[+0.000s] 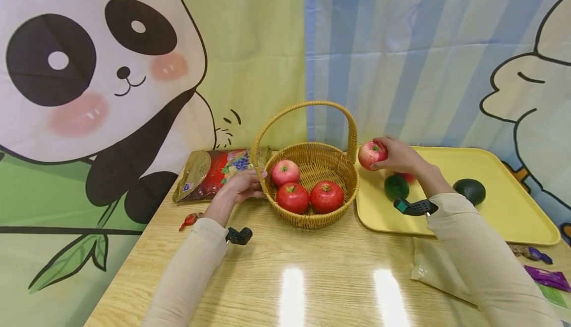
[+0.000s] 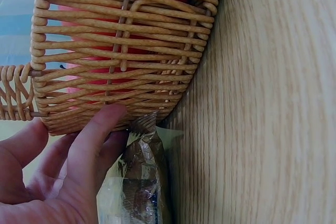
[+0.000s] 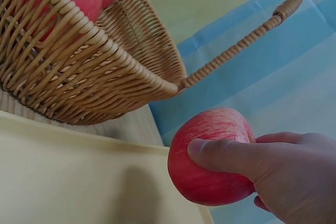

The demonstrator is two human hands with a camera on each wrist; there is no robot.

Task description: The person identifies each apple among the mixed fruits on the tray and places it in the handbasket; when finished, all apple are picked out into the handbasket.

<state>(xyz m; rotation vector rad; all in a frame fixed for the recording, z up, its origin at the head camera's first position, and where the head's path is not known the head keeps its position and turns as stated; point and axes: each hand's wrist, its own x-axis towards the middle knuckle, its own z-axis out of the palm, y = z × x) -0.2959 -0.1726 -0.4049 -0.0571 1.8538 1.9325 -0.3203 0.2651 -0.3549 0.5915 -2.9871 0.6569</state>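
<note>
A wicker basket (image 1: 312, 220) with a tall arched handle stands on the table, holding two deep red apples (image 1: 326, 197) and a pinker apple (image 1: 285, 173). My left hand (image 1: 244, 186) rests at its left side; in the left wrist view the fingertips touch the outer weave below the handle's base. To the right, my right hand (image 1: 399, 156) grips a red-pink apple (image 3: 212, 156) above the tray, with the thumb across its near side. Below that hand, a dark green round fruit (image 1: 396, 187) lies on the tray, and another red fruit (image 1: 407, 177) is partly hidden.
The yellow tray (image 1: 450, 161) also holds a dark green oval fruit (image 1: 469, 191). Left of the basket lies a shiny fruit-printed bag (image 1: 214, 173), with a red wrapped candy (image 1: 191, 219) in front. A pale packet (image 1: 439, 267) and a purple wrapper (image 1: 547, 277) lie at the right.
</note>
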